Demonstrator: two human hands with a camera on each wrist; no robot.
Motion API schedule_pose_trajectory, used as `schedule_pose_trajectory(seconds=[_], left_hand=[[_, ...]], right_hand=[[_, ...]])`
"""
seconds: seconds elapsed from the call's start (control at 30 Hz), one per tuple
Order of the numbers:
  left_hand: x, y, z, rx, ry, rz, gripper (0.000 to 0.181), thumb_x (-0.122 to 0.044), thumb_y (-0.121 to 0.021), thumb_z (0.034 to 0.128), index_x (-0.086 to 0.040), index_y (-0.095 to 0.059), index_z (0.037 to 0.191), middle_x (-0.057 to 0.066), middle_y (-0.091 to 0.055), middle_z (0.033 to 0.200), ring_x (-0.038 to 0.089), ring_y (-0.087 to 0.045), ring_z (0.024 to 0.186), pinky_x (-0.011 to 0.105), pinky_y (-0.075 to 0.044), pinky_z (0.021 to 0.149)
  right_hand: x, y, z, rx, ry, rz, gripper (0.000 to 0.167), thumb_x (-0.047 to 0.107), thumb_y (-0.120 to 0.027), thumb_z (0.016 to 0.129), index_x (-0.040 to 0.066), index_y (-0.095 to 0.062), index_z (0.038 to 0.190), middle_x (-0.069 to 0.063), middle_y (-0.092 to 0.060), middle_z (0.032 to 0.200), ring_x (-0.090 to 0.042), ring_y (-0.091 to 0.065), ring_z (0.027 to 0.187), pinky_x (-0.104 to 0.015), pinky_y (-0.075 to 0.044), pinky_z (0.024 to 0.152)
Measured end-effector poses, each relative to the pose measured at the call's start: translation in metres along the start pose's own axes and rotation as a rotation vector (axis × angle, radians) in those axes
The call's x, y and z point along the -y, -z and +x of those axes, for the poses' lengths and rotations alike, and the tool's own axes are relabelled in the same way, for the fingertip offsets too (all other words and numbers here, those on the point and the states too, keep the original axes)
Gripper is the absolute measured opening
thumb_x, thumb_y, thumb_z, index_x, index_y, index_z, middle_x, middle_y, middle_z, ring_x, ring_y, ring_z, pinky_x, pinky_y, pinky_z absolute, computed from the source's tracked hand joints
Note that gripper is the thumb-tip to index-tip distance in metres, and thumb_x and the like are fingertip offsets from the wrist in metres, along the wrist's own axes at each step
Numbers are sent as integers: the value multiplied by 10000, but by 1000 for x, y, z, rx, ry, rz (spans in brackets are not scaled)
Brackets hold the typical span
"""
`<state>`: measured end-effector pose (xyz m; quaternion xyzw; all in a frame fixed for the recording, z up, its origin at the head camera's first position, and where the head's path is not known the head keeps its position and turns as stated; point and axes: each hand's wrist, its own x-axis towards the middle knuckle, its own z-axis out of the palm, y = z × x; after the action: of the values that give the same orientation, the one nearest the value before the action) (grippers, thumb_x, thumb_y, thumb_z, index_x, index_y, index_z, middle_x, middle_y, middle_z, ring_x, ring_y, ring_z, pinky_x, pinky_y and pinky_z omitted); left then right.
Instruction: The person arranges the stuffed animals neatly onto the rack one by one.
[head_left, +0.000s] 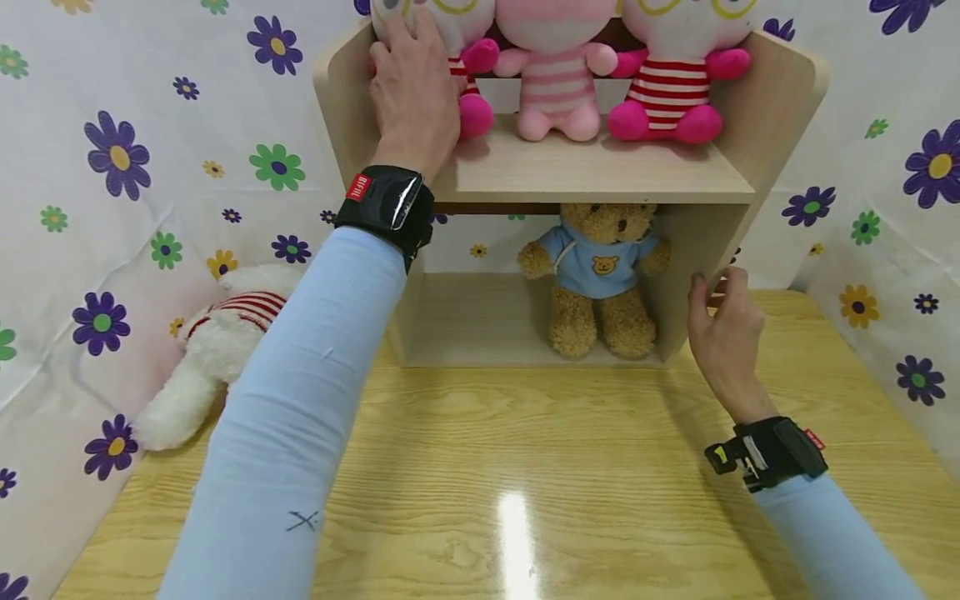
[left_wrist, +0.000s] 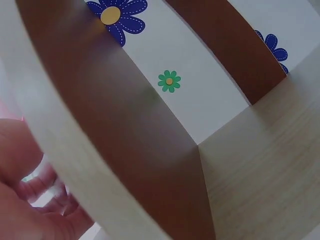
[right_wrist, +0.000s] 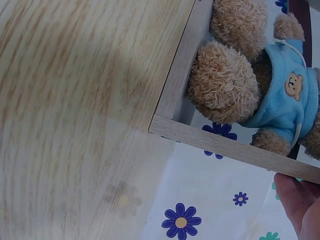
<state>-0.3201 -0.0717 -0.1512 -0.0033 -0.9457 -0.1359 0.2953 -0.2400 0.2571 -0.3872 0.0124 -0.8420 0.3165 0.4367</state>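
Note:
My left hand (head_left: pixel 416 92) is up at the left end of the upper shelf, gripping a plush doll (head_left: pixel 474 108) in a red-and-white striped top. The hand covers much of that doll. In the left wrist view, the fingers (left_wrist: pixel 45 187) are curled beyond the shelf board's edge. Low by the right side of the wooden shelf unit (head_left: pixel 592 175) is my right hand (head_left: pixel 727 337), fingers loosely bent and holding nothing. Its fingertips lie at the side panel's outer edge in the right wrist view. A brown teddy bear (head_left: pixel 600 275) in a blue hoodie stands inside the lower compartment.
A pink striped doll (head_left: pixel 555 83) and another red-striped doll (head_left: pixel 671 92) sit along the upper shelf. A white plush toy (head_left: pixel 225 342) leans at the left against the flowered cloth (head_left: pixel 112 242). The unit stands on a wood-grain table (head_left: pixel 450 467).

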Motion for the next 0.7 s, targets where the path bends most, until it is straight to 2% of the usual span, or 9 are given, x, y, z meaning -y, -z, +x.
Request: schedule_pose_trajectory(seconds=[0.1, 0.23, 0.33, 0.5, 0.7], left_hand=[[-1, -1, 0, 4, -6, 3, 562, -324, -482, 1066, -74, -310, 1538, 150, -576, 1419, 317, -645, 1266, 367, -493, 1070], [-3, 0, 1, 42, -21, 16, 483, -327, -479, 1070, -38, -391, 1447, 185, -684, 1306, 331, -700, 1170, 388, -566, 977], [-2, 0, 1, 53, -31, -8, 404, -292, -453, 1081, -26, -445, 1386, 201, -680, 1303, 330, -694, 1180, 378, -570, 973], [0, -1, 0, 89, -34, -43, 348, -197, -395, 1087, -19, -458, 1379, 216, -660, 1337, 331, -685, 1201, 377, -554, 998], [3, 8, -8, 160, -65, -48, 398, -212, -425, 1052, -8, -482, 1390, 212, -661, 1317, 345, -699, 1167, 388, -558, 996]], right_hand=[[0, -1, -1, 1, -4, -3, 338, 183, -569, 1032, -125, -550, 1171, -328, -695, 993, -473, -718, 816, 55, -235, 687], [1, -1, -1, -7, -2, -1, 337, 180, -572, 1030, -127, -550, 1168, -331, -694, 984, -475, -718, 806, 56, -234, 686], [1, -2, -1, -14, 0, 5, 335, 175, -571, 1029, -129, -550, 1168, -333, -691, 979, -476, -714, 798, 53, -239, 689], [1, -3, -2, -6, -12, 13, 340, 181, -571, 1030, -126, -552, 1174, -330, -695, 986, -472, -713, 803, 50, -251, 686], [1, -2, -2, -12, 0, 13, 344, 186, -563, 1037, -124, -547, 1187, -326, -695, 999, -466, -714, 813, 45, -251, 692]])
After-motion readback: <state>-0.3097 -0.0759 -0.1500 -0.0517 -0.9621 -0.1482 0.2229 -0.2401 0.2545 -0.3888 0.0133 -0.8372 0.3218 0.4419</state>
